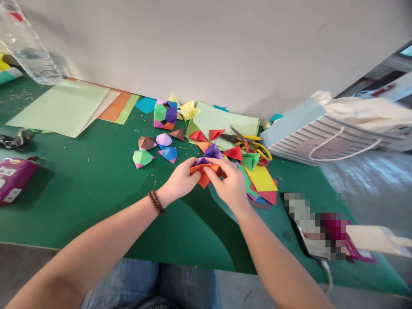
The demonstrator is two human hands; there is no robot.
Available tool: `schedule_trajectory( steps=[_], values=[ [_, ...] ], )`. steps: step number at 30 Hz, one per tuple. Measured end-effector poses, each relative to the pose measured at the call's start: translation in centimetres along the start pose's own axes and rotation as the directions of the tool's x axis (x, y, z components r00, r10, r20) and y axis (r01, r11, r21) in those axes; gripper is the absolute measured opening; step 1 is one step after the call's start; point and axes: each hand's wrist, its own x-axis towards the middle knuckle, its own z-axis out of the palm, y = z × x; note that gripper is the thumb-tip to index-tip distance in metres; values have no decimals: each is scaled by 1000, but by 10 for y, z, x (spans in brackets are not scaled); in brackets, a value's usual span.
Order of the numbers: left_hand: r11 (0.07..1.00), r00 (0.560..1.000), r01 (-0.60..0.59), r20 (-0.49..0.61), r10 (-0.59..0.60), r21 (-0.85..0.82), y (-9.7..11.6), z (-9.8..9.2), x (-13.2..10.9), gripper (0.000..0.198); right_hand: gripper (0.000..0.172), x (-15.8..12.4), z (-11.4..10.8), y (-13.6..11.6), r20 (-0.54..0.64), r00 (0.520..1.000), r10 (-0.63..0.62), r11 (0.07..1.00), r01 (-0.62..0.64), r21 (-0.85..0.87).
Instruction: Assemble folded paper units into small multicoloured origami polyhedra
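Observation:
Both hands meet over the green table [96,180], pinching a folded orange and purple paper piece [204,171]. My left hand [180,180], with a brown bead bracelet at the wrist, grips its left side. My right hand [227,182] pinches its right side with thumb and fingers closed. Just behind the hands lie folded paper shapes: a green one [142,158], a blue one [169,153], a pink one [164,139], a brown one [146,142], and red triangles [216,134]. A yellow square sheet [261,178] lies right of my right hand.
Pale green and orange paper sheets [64,107] lie at the back left beside a clear plastic bottle [27,47]. Scissors [244,141] rest on green paper behind the hands. A striped paper bag [325,133] lies at right. A purple box [14,178] sits at the left edge.

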Motion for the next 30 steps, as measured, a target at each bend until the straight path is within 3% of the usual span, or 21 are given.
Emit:
schedule_trajectory(
  steps=[9,14,19,30],
  values=[
    [989,997,63,-36,-69,-137,2,1,0,3,19,2,-4,-2,-3,999,-50,999,50,-5],
    [998,998,57,0,-57,-7,6,-5,0,11,18,2,-4,-2,18,998,-57,997,58,-57],
    [982,994,75,-86,-60,174,3,-9,1,14,18,1,-1,-5,49,997,-63,996,66,-51],
    [991,987,124,-111,-118,54,-6,-5,2,10,20,1,1,-4,42,995,-89,995,90,-36]
  ],
)
